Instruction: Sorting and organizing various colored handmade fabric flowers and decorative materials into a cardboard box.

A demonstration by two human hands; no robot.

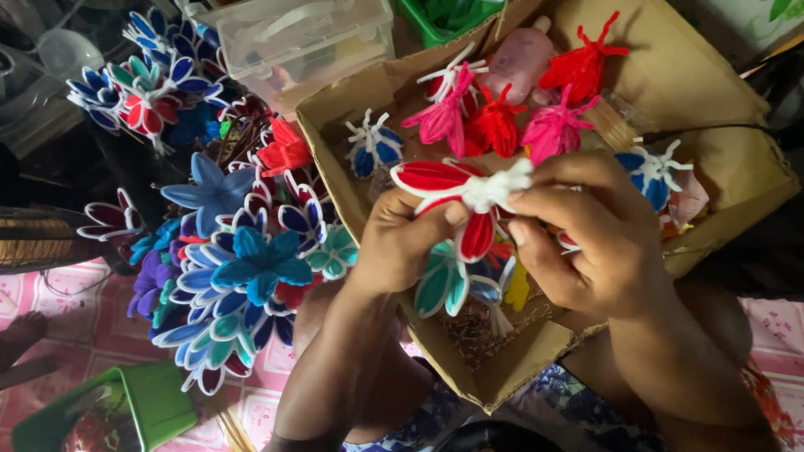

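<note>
I start with the cardboard box (712, 92), which sits open on the lap with loose flowers scattered in it; tilted as it is, I judge a knee shift could spill them toward the pink patterned floor covering (59, 310). Left of it stands a big bunch of blue and white flowers (243, 268), close enough that a swinging elbow might knock it. Over the box, my left hand (410, 243) pinches the red petals of the red and white flower (465, 197), fingers closed on it, thumb pressed to a petal. My right hand (586, 234) is closed around the white fuzzy centre, fingertips pinching it. The flower hangs above the box's near half, with a teal flower (444, 280) just under it. I think pulling too hard at that white centre could bend the petals or slip the wrap loose. The pink bottle (519, 59) lies farther back, well apart.
</note>
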